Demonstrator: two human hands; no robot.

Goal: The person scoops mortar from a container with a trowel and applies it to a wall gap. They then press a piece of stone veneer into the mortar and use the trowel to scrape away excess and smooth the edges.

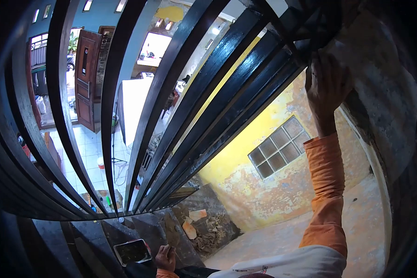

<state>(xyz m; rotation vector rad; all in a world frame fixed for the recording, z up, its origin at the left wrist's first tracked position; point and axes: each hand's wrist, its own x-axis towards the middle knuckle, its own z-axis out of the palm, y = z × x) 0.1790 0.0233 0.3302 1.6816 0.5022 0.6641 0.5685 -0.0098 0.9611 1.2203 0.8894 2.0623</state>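
**Glossy dark railing at right hand; small dark-faced rectangle near left hand**

Railing [206,76]: row of long flat bars, black to dark brown, fanned and curved by the wide view. Clear gaps on left; bars look crowded toward right. Upper-right bars shiny with bluish highlights, some left ones duller, greyish. Lower ends meet a dark bottom edge; upper-right ends run into shadow, right hand [329,83] up against that end, grip and any tool unclear.

Rectangle [133,251]: dark face, pale rim, reddish along right side. Lies slightly askew below railing's foot, just beside left hand [166,258]; contents unclear. Fingers curled, apart from it.
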